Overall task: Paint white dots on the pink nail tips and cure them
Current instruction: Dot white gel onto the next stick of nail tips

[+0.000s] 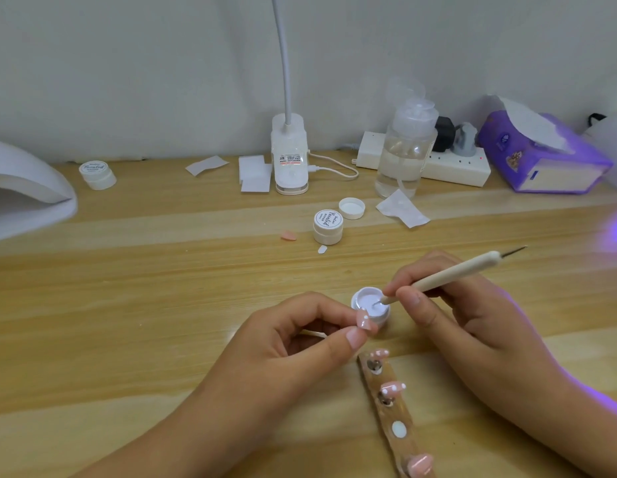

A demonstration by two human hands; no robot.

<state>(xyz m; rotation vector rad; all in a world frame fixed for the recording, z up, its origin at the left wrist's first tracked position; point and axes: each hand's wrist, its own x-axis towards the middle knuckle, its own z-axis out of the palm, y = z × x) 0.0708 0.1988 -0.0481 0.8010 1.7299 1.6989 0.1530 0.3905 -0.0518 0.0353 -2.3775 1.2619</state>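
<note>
Right hand (448, 305) grips a dotting pen (448, 274), tip in an open white jar (371, 305); left hand (293, 343) pinches a pink nail tip (365, 321) beside it.

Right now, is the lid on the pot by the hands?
No, the pot is open, with the stick dipped into it.

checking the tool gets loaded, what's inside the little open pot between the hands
White paint fills the open pot; the dotting tool in the right hand dips its tip in. The pink nail tip pinched by the left hand covers the near rim.
</note>
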